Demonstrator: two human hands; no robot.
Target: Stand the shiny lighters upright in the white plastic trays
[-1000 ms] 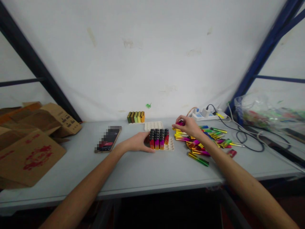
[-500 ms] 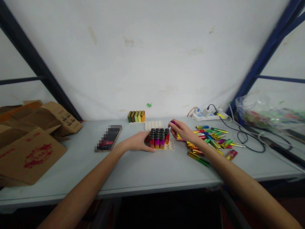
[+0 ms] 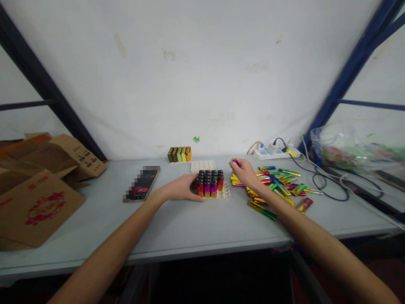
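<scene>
Several black-topped lighters in red, purple and orange stand upright in rows in a white tray, whose right side shows bare holes. My left hand is curved around the left side of these lighters, thumb at the front and fingers behind. To the right of the tray and raised above the table, my right hand is closed on a small purple object, mostly hidden by the fingers. Shiny coloured sleeves lie in a loose pile beside and beyond my right forearm.
Behind stand a second white tray and a block of green, yellow and orange lighters. A phone and cardboard boxes lie left. A power strip, cables and a plastic bag are at the right.
My right hand has moved right, away from the tray's lighters, with the purple object still in its fingers. My left hand stays around the lighters. The view has shifted slightly.
</scene>
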